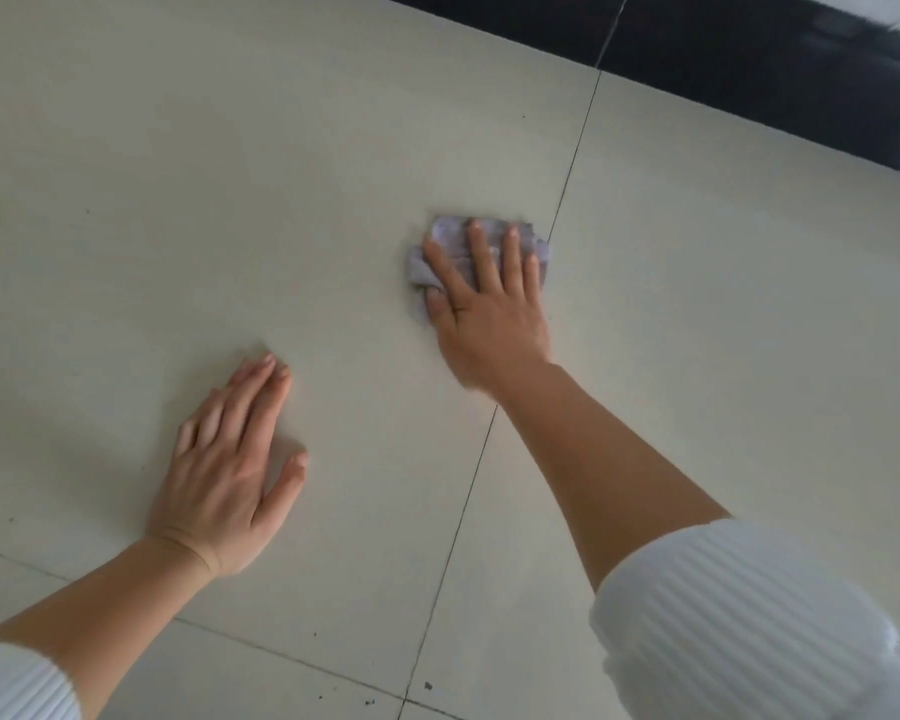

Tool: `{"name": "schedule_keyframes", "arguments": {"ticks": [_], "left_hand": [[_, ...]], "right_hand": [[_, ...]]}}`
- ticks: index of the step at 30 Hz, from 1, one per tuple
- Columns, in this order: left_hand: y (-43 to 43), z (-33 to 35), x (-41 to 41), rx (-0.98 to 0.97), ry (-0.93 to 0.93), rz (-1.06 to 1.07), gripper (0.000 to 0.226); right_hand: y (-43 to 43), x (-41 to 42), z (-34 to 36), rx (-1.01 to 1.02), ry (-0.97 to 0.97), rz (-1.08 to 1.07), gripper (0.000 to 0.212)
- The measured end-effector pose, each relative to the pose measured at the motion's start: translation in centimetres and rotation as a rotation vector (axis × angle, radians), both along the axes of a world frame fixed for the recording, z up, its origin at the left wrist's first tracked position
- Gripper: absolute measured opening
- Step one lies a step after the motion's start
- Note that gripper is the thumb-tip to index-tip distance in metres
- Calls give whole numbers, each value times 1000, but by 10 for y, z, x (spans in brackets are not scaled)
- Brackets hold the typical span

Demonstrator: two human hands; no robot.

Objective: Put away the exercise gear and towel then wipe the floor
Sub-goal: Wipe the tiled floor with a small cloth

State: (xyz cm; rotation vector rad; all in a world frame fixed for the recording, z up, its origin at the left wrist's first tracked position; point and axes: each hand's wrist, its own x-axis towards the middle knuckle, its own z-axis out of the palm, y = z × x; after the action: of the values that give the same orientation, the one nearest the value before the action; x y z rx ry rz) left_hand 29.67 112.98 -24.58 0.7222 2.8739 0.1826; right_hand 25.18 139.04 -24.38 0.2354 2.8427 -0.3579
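Note:
A small crumpled pale purple cloth (450, 236) lies on the cream tiled floor (230, 200) near a grout line. My right hand (484, 309) presses flat on the cloth with straight, spread fingers, covering most of it. My left hand (230, 475) rests flat on the bare tile to the lower left, fingers straight, holding nothing. No exercise gear or towel is in view.
A dark baseboard or skirting (749, 59) runs along the top right edge of the floor. Grout lines (468, 491) cross the tiles. Small dark specks of dirt (427, 685) lie near the tile joint at the bottom.

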Motion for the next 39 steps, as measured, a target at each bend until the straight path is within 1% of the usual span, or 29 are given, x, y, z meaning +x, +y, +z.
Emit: {"name": "schedule_keyframes", "arguments": {"ticks": [1,3,4,5,6,8,10,12,13,14,16,18,21,23,24,25,26,27,29,32,34,36,39], "left_hand": [[0,0,1,-2,1,4,70],[1,2,0,-3,-9,9,71],[1,3,0,-5,-17,8,71],[1,3,0,-9,-24,6,71],[2,3,1,-13,-29,7,71],[1,3,0,-15,-37,7,72],[0,1,-1,-10,-52,-8,72],[-2,0,-3,4,-58,-14,72],[-3,0,-3,6,-57,-16,72],[-4,-1,-2,8,-60,-17,72],[-4,-2,-3,19,-65,-24,72],[-5,-2,-4,21,-61,-32,71],[-6,-3,-2,28,-64,-35,71],[-7,-3,-2,38,-55,-30,71],[-7,-4,-2,43,-52,-31,70],[-7,-4,-2,49,-49,-33,70],[-7,-5,-3,53,-45,-35,70],[-7,-5,-2,57,-40,-38,70],[-7,-5,-2,59,-37,-40,70],[-6,-7,-2,60,-39,-37,70],[-5,-7,-2,73,-46,-31,71],[-6,-7,-2,91,-57,-31,71],[-12,-2,-8,155,-113,-81,75]], "right_hand": [[-10,11,1,10,10,126,53],[1,29,-1,27,27,336,53],[18,32,-1,28,35,382,52],[35,33,-2,44,43,377,51],[53,31,-4,78,51,328,52],[79,18,-6,141,21,120,54],[86,-2,-6,119,-5,-157,54],[75,-29,-3,67,-11,-402,54],[65,-44,-2,47,-21,-471,54],[54,-56,-1,33,-33,-486,55],[22,-72,1,10,-49,-367,55],[-21,-71,2,-8,-49,-158,54],[-74,-43,5,-16,-6,145,53],[-75,-19,6,-5,-4,328,51],[-65,-7,6,17,-5,374,51],[-51,4,5,43,-7,366,53],[-35,17,5,70,-15,299,54],[-18,30,3,101,-29,184,56],[12,60,4,145,-77,-108,57],[23,96,12,95,-165,-513,52],[5,103,15,36,-180,-701,52],[-28,99,17,-16,-181,-763,53],[-90,84,18,-75,-128,-660,52]]}}
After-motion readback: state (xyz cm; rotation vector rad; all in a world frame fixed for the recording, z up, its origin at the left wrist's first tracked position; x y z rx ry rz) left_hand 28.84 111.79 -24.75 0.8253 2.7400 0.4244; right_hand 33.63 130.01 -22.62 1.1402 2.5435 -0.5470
